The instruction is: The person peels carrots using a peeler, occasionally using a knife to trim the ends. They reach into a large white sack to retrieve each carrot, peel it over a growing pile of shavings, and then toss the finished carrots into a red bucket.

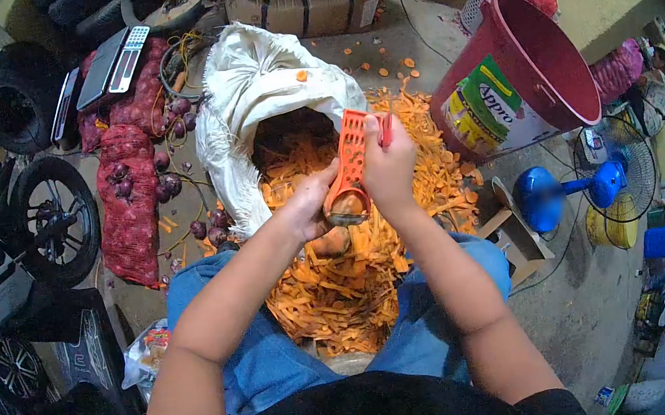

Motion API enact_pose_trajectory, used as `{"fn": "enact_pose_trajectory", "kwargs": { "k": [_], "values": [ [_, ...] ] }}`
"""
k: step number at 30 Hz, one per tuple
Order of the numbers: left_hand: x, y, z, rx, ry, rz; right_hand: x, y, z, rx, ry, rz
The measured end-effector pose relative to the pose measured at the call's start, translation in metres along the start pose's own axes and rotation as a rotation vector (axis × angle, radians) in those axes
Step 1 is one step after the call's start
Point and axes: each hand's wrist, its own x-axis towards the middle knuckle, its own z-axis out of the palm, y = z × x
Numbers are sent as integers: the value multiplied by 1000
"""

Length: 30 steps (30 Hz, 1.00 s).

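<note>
Your right hand [391, 168] is closed around the orange peeler [351, 148], and your left hand [312, 208] clasps the carrot [347, 205] just in front of the white sack [248, 76]. Stroke lightly, blade away from your fingers, turning the carrot.

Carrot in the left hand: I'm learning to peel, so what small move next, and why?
Probably pull the peeler along the carrot: the right hand holds its blade end against the carrot, which the left hand grips above the pile of peels.
</note>
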Motion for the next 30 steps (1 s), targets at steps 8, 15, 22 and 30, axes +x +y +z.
{"fn": "enact_pose_trajectory", "kwargs": {
  "k": [8,15,22,30],
  "values": [
    [4,9,5,79,-44,29,15,15,-2,-18,19,175],
    [-15,-3,7,223,-121,-108,72,90,-43,-9,466,462],
    [0,8,-6,-33,-30,-42,42,20,-21,290,184,436],
    [6,-1,-1,-120,7,48,4,10,14,69,9,182]
  ]
}}
